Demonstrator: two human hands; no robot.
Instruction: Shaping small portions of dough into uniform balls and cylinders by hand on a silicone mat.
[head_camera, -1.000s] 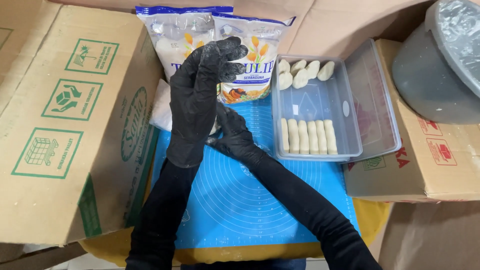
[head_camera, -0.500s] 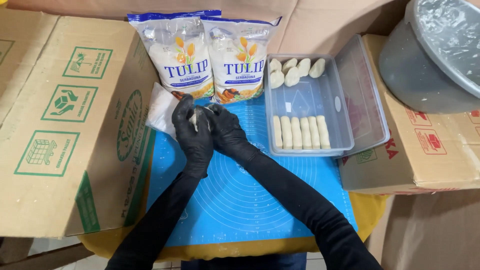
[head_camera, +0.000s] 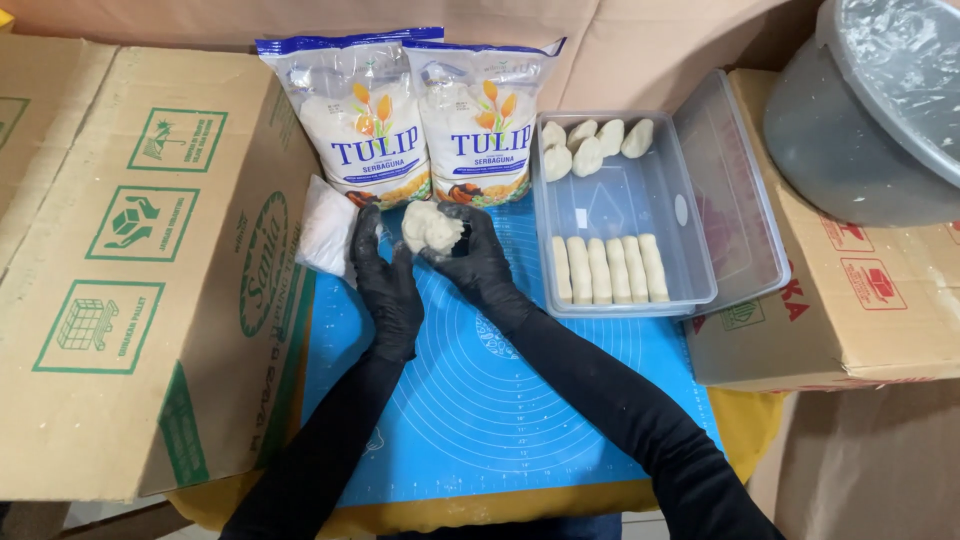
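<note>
A pale lump of dough (head_camera: 430, 227) is held above the far end of a blue silicone mat (head_camera: 470, 400). My right hand (head_camera: 475, 255), in a black glove, grips the lump from the right. Beside it my gloved left hand (head_camera: 385, 280) touches the lump's left side with fingers spread. Right of the hands stands a clear plastic container (head_camera: 625, 215) with several rolled dough sticks (head_camera: 608, 268) in front and several rounder pieces (head_camera: 590, 145) at the back.
Two white flour bags (head_camera: 425, 120) stand behind the mat, a small clear bag of white powder (head_camera: 325, 225) to their left. Large cardboard boxes (head_camera: 130, 260) flank both sides; a grey film-covered bowl (head_camera: 870, 110) sits on the right box. The container's lid (head_camera: 735, 200) leans open.
Both hands have come down from rubbing together near the flour bags. A lump of dough now shows between them; none was visible a second ago. The view has shifted slightly.
</note>
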